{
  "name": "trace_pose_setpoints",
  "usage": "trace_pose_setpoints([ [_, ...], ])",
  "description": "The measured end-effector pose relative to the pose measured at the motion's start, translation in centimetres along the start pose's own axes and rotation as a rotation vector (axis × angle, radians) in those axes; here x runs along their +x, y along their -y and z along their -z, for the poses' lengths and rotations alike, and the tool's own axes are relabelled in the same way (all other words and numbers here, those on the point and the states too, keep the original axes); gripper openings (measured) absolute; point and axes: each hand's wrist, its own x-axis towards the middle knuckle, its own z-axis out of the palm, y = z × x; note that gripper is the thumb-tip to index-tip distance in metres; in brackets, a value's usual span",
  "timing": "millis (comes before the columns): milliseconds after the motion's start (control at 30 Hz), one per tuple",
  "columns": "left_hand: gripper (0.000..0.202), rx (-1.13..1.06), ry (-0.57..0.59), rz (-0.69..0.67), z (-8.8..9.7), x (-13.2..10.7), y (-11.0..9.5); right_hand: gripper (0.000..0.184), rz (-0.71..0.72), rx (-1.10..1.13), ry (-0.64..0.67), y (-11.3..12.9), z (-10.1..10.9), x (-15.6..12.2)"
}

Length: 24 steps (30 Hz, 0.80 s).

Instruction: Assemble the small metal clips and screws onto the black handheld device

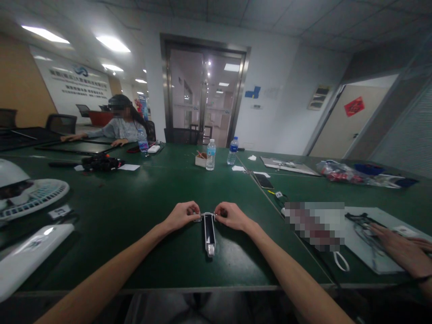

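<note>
Holding: both hands pinch the far end of a small device (209, 231), one from each side.
Left hand (182, 215): curled, fingertips pressed together on the left side of that end.
Right hand (231, 215): curled the same way, fingertips closed on the right side.
Device: a narrow white-and-black body lying flat on the green counter (141, 225), lengthwise toward the person, between the two forearms.
Step in hand: by the look of it, fine work on a fitting at the far end; the fingers hide the fitting itself.
Next move calls for: even pressure from both sides, I judge, so the narrow body does not swivel on the counter.
Around: two water bottles (210, 154) stand well beyond, and a phone (263, 181) lies to the right. A co-worker's hand (401, 249) rests at the right edge.
</note>
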Motion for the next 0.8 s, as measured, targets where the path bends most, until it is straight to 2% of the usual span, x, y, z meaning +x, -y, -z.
trace_pose_setpoints([
  [200,0.022,0.033,-0.007,-0.010,0.1,-0.1,-0.1,0.007,-0.040,0.005,0.035,0.3,0.3,0.0],
  [367,0.019,0.079,0.039,-0.111,0.2,0.2,0.6,0.007,-0.042,0.002,0.050,0.3,0.3,-0.1],
  [533,0.016,0.199,0.018,-0.184,0.0,0.3,1.1,0.007,-0.021,0.000,0.052,0.1,0.3,-0.1],
  [800,0.022,0.133,0.026,-0.153,0.1,0.0,0.1,0.005,-0.037,0.007,0.051,0.1,0.3,-0.1],
])
